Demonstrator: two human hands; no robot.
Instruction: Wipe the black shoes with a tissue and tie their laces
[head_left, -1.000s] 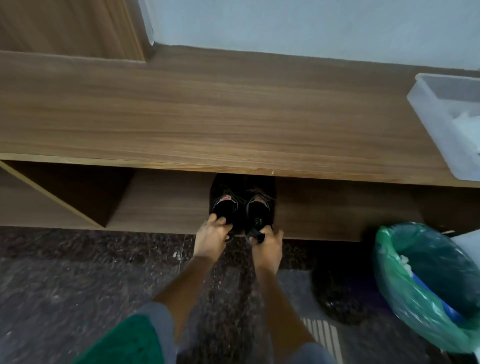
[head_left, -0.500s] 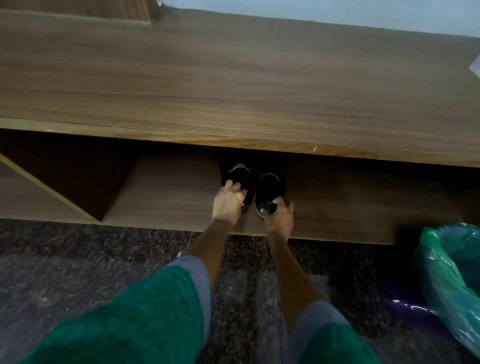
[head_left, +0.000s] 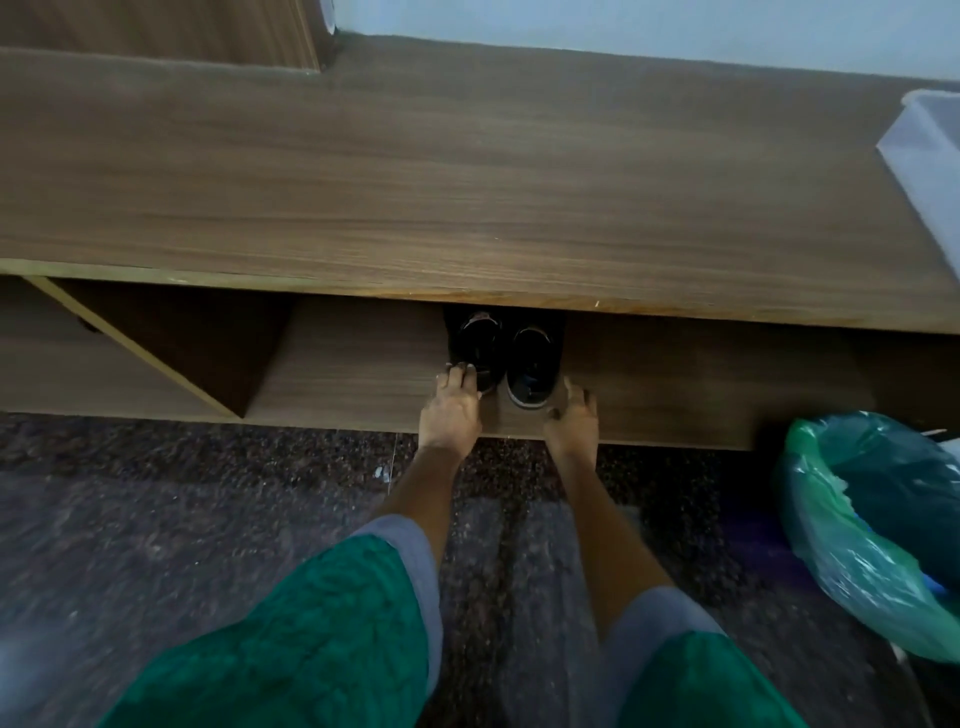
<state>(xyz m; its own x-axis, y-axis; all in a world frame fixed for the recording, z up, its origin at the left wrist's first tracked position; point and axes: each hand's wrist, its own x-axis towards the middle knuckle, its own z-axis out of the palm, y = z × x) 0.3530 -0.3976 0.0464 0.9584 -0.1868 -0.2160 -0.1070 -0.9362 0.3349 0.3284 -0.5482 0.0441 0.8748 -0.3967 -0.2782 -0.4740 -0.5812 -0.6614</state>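
Two black shoes stand side by side on the lower wooden shelf (head_left: 363, 384), heels toward me, their toes hidden under the bench top. My left hand (head_left: 451, 408) touches the heel of the left shoe (head_left: 477, 349) with its fingertips. The right shoe (head_left: 532, 366) stands free. My right hand (head_left: 571, 418) lies just right of that shoe's heel, fingers relaxed, holding nothing. No tissue is in view.
The wide wooden bench top (head_left: 467, 182) overhangs the shelf. A white plastic box (head_left: 930, 150) sits at its right end. A bin lined with a green bag (head_left: 872, 525) stands on the dark speckled floor (head_left: 156, 519) at right.
The shoes have been pushed further in on the shelf. My right hand has let go of the right shoe's heel and drawn back to the right; the left hand stays at the left heel.
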